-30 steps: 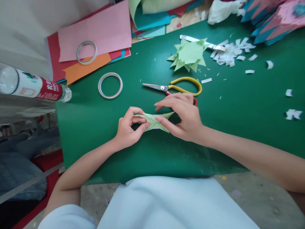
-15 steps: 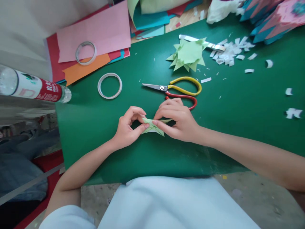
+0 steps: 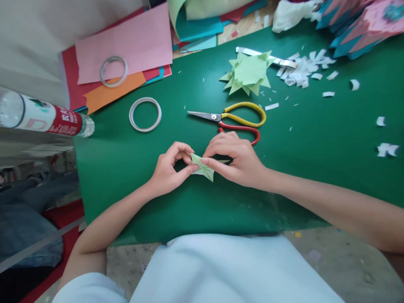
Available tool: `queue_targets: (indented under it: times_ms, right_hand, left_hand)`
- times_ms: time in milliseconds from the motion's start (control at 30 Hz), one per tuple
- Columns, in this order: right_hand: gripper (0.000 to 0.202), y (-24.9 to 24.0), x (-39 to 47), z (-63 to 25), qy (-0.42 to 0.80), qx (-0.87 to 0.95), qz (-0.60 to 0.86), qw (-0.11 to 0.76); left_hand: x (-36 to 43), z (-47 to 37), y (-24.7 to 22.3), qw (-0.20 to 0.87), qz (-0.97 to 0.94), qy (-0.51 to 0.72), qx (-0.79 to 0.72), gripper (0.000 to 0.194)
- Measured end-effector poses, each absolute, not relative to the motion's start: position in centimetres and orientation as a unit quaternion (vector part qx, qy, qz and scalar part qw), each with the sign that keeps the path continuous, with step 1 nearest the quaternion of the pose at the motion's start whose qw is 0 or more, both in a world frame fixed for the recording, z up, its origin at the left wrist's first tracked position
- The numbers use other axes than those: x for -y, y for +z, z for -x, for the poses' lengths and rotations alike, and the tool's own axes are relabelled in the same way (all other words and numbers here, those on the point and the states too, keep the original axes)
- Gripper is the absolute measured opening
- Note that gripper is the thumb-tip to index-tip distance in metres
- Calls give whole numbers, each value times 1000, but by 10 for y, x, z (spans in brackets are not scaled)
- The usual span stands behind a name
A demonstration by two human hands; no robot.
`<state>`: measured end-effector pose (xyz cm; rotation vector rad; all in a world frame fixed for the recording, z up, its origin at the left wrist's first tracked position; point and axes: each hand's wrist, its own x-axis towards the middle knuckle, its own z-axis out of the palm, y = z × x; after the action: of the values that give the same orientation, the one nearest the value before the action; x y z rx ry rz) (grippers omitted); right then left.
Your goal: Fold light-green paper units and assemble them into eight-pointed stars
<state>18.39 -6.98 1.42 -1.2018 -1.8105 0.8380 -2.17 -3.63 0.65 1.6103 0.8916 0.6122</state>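
A small folded piece of light green paper (image 3: 205,169) with pointed corners and crease lines is held just above the green table. My left hand (image 3: 173,169) pinches its left edge between thumb and fingers. From the other side, my right hand (image 3: 236,159) grips its upper right part, thumb on top, hiding some of it. Scissors (image 3: 217,118) with one yellow and one red handle lie just beyond my right hand, blades pointing left. Farther back is a light green paper star shape (image 3: 248,72) with many points.
Tape rolls (image 3: 145,115) lie at the left, one on stacked coloured paper (image 3: 126,44). A plastic bottle (image 3: 47,113) rests at the left edge. White paper scraps (image 3: 303,69) and a strip-like silver tool (image 3: 284,62) lie at the back right, near pink and blue paper shapes (image 3: 372,25).
The folded green paper has turned slightly in my fingers, its left point now higher and its lower point shifted left. Both hands stay in nearly the same place.
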Motion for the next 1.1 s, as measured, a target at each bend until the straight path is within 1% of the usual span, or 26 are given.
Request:
queue_targets:
  times_ms: [200, 367, 500, 633, 700, 767, 900, 933, 1000, 1033, 1100]
  right_hand:
    - [26, 16, 68, -188, 341, 712, 474, 390]
    - [26, 17, 66, -190, 365, 706, 469, 385]
    - [22, 14, 67, -189, 335, 714, 472, 393]
    - [15, 15, 67, -190, 302, 727, 467, 402]
    - [15, 17, 62, -196, 264, 727, 483, 411]
    - [17, 18, 53, -210, 192, 728, 515, 410]
    - [23, 13, 25, -251, 1, 723, 599, 344]
    - [29, 10, 18, -262, -19, 723, 615, 316]
    - [47, 4, 7, -277, -26, 729, 623, 283]
    - [50, 2, 3, -282, -15, 733, 624, 270]
    - [49, 0, -1, -285, 6, 728, 632, 263]
  left_hand:
    - [33, 23, 6, 605, -639, 276, -386, 30]
    - [31, 23, 6, 610, -639, 276, -377, 29]
    - [31, 23, 6, 604, -651, 274, -370, 25]
    - [33, 23, 4, 575, -654, 302, -388, 26]
    - [34, 22, 2, 549, -655, 315, -413, 26]
    - [34, 22, 0, 514, -656, 327, -445, 27]
    - [32, 23, -3, 459, -662, 350, -477, 34]
    - [31, 23, -3, 455, -666, 351, -477, 36]
    - [30, 23, -4, 451, -675, 344, -472, 37]
    - [30, 24, -4, 450, -680, 339, -470, 37]
    - [31, 25, -3, 443, -691, 329, -467, 35]
